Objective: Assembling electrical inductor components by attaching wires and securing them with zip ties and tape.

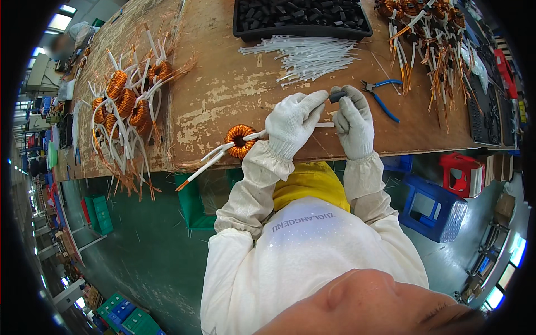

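This is a factory assembly workshop: a scuffed wooden workbench (pixel 215 67) carries copper-wound toroidal coils (pixel 116 85), loose white cable ties (pixel 310 58) and blue-handled cutters (pixel 384 106); plastic crates (pixel 101 218) stand on green flooring (pixel 145 240) at left, with equipment (pixel 42 71) at far left.

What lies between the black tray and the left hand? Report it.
A loose pile of white cable ties lies between the black tray and the left hand, as the head view shows.

Single coil (pixel 244 151): left of my left hand (pixel 293 124)
Zip ties (pixel 310 58): before the tray (pixel 352 33)
Pliers (pixel 383 106): right of my right hand (pixel 356 125)
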Action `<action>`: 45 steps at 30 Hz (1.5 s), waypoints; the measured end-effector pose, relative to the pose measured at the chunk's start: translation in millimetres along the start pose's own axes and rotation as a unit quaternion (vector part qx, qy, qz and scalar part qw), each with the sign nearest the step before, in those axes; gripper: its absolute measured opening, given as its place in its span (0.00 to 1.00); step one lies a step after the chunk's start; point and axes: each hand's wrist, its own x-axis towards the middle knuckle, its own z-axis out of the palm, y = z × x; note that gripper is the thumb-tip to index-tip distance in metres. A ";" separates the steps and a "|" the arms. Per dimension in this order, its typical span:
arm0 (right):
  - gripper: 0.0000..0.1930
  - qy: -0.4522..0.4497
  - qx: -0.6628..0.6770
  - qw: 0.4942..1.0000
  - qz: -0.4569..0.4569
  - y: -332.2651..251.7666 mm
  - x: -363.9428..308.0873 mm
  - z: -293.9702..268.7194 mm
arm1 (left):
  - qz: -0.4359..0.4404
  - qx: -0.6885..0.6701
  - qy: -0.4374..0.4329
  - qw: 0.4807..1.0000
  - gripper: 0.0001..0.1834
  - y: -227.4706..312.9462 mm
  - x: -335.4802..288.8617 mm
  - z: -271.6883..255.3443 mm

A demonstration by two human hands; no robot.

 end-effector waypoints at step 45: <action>0.11 -0.005 0.061 0.994 0.092 6.5 7.0 8.1 | 0.004 -0.063 0.001 0.998 0.14 -15.3 -5.4 -0.7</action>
